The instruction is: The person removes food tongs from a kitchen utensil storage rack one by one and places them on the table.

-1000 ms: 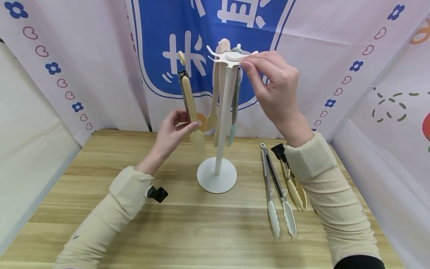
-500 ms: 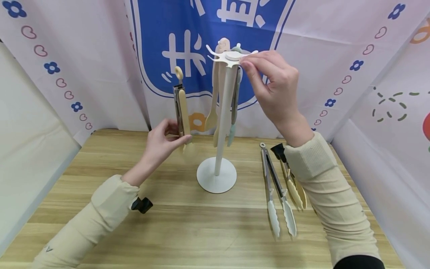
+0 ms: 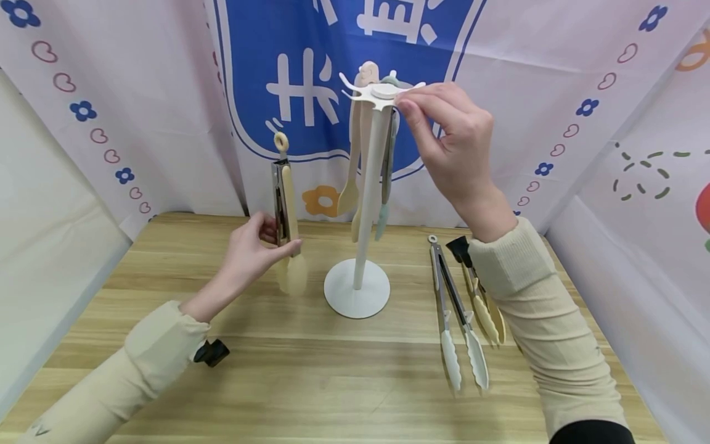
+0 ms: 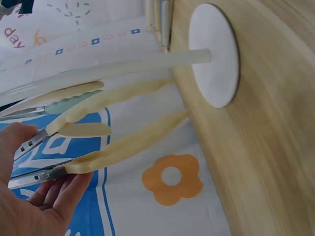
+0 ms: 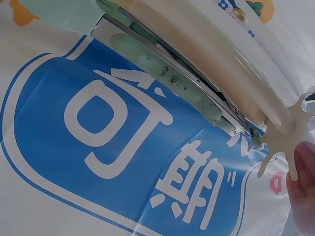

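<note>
My left hand (image 3: 249, 250) grips a pair of cream-yellow kitchen tongs (image 3: 289, 203) upright left of the white utensil stand (image 3: 363, 234), hanging ring at the top. In the left wrist view, thumb and fingers lie on the two metal arms, with the scalloped yellow tips (image 4: 123, 147) spread apart. My right hand (image 3: 455, 135) pinches a hook of the stand's top between thumb and fingers. Green tongs (image 5: 162, 69) hang from the stand, beside a yellow spoon-like utensil (image 3: 348, 196) with a pinkish handle.
White-tipped tongs (image 3: 477, 357) lie spread on the wooden table (image 3: 333, 382) at the right. Next to them, yellow-tipped tongs (image 3: 485, 317) are partly hidden by the right sleeve. A printed cloth (image 3: 499, 37) hangs behind the table's back edge.
My left hand has moved left and down with the yellow tongs, away from the stand. The right hand keeps its pinch on the stand's top.
</note>
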`<state>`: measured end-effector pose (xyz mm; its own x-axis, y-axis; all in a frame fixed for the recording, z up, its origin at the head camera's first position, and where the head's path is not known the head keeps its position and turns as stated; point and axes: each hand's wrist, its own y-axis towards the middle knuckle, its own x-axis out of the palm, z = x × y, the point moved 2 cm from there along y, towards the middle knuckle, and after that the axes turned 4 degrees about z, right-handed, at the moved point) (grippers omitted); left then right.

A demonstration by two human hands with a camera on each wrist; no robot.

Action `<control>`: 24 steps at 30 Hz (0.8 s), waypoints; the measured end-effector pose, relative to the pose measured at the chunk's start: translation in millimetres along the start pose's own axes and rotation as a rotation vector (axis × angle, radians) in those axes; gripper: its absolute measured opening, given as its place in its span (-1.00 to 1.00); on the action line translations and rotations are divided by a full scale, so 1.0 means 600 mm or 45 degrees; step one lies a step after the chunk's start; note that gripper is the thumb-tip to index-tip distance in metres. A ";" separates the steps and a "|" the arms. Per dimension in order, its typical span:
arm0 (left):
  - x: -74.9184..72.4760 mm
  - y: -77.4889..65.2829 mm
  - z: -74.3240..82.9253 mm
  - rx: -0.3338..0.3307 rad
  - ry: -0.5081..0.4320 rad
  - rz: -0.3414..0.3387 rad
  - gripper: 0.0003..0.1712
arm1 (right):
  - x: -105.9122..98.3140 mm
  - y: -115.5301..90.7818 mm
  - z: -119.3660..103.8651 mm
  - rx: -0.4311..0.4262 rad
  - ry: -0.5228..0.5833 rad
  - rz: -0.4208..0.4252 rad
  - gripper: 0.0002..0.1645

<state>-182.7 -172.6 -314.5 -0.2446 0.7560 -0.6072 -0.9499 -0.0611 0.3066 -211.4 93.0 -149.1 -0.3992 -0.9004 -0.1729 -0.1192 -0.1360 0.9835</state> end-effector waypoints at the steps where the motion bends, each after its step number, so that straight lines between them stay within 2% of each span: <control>1: -0.001 -0.002 -0.003 -0.007 0.016 -0.008 -0.48 | 0.000 0.000 0.000 -0.002 -0.001 0.000 -0.84; 12: -0.005 -0.017 -0.034 -0.096 0.102 -0.134 -0.48 | 0.000 0.000 0.000 -0.003 -0.011 -0.005 -0.83; 20: -0.004 -0.026 -0.052 -0.064 0.207 -0.215 -0.51 | 0.000 0.000 0.000 -0.001 -0.005 0.004 -0.84; 24: 0.000 -0.030 -0.066 -0.081 0.266 -0.280 -0.52 | 0.000 0.000 0.001 0.000 0.002 0.010 -0.85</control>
<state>-173.6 -197.2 -349.1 -0.0600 0.6053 -0.7937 -0.9931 0.0439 0.1086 -211.6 93.3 -149.3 -0.3988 -0.9021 -0.1650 -0.1158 -0.1289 0.9849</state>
